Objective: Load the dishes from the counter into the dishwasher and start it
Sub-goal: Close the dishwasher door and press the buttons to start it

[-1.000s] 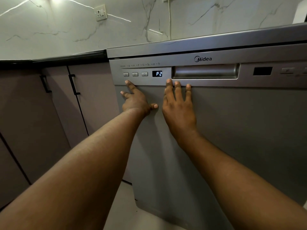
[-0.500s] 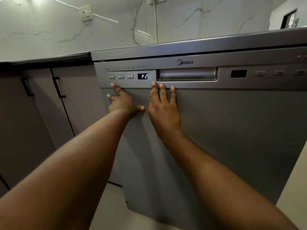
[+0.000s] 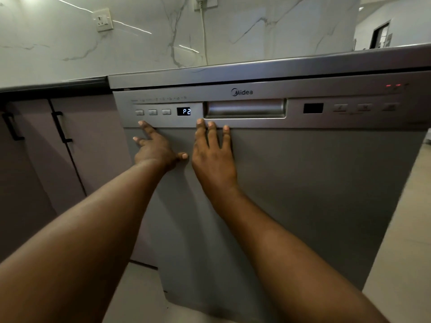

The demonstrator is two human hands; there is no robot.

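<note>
The dishwasher (image 3: 303, 194) stands with its door shut, just right of the cabinets (image 3: 93, 155) and in front of the marble wall (image 3: 268, 31). Its top runs on from the dark desk (image 3: 53, 83) edge at the left. The left grip (image 3: 156, 150), a bare hand, is wide and holds nothing. Its fingers are spread, and the forefinger (image 3: 145, 128) is straight, touching the lower edge of the control panel just below the leftmost of three small buttons (image 3: 152, 112). Its thumb points right along the door. The right grip (image 3: 214, 159) is wide too and holds nothing. It lies flat on the door, fingers straight, their tips at the panel's lower edge just beneath the left end of the recessed handle (image 3: 245, 108). The two grips are near each other but apart, the left thumb tip just beside the right grip's edge. Between the buttons and the handle a display (image 3: 184, 111) reads P2, and above the handle a logo (image 3: 241, 92) reads Midea. Right of the handle is a dark window (image 3: 313, 108), then more keys (image 3: 363, 107) too blurred to read. Two red lights (image 3: 394, 85) glow near the panel's upper right. Each cabinet door carries a black pull (image 3: 61, 127). On the wall a socket (image 3: 103, 20) sits at the left. Further right a white cord (image 3: 204, 36) runs down from a plug and passes behind the dishwasher. Pale floor (image 3: 408, 229) shows at the right and below.
</note>
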